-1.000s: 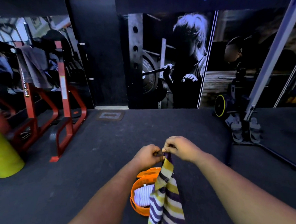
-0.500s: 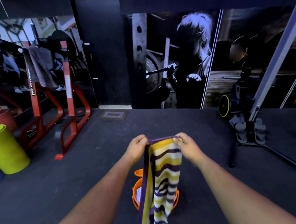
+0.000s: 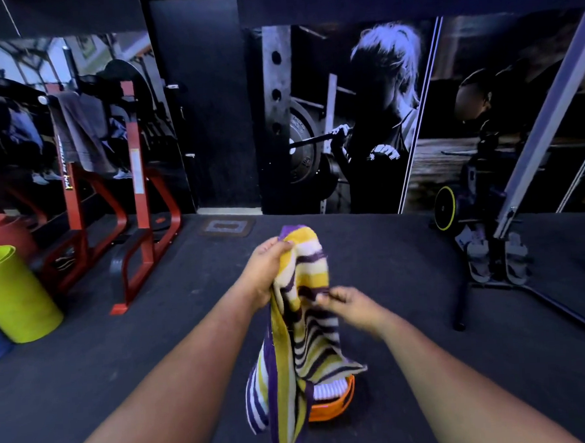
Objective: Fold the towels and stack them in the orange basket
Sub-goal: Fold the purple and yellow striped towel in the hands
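Right hand point(image 3: 348, 304) has dropped from the top edge to pinch the striped towel point(image 3: 306, 325) mid-length | left hand point(image 3: 266, 270) grips its top at 12 | we'd match edges before lowering into the orange basket point(image 3: 331, 405) at 6

The scene is dim, with a cool blue-violet cast over the dark floor point(image 3: 123, 382) and the wall mural point(image 3: 363, 116). No lamp shows; the forearms and the striped towel point(image 3: 306, 322) catch the most light and keep saturated colour, as does the yellow-green barrel point(image 3: 14, 297). Shadows are soft and merge into the black door point(image 3: 203, 100). The right hand point(image 3: 353, 306) is smeared by motion blur. Wide-angle distortion bends the red rack point(image 3: 136, 182) and tilts the grey pole point(image 3: 543, 123) at the edges. Fine detail looks soft and noisy.
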A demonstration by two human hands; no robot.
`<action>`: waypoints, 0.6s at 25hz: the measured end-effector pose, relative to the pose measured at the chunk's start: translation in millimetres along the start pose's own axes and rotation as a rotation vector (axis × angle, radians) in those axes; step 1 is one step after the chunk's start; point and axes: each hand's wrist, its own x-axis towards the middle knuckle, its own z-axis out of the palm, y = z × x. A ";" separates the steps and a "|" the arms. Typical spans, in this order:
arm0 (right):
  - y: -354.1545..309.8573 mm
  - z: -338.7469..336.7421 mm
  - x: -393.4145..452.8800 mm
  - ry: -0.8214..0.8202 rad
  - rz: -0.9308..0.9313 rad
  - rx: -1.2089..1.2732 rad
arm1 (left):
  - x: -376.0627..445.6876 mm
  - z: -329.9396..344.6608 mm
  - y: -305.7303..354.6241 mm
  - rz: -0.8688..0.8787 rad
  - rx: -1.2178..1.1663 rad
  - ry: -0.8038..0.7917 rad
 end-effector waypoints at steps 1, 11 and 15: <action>10.4 4.2 -0.8 -0.063 -0.017 -0.069 | 1.6 -2.7 1.5 -0.028 -0.034 0.009; 15.1 -30.9 23.1 0.320 -0.203 -0.164 | 21.1 -64.0 -9.8 0.154 0.322 0.301; 29.9 -43.4 14.1 0.017 -0.052 -0.749 | 27.2 -88.3 -17.1 0.200 0.209 0.487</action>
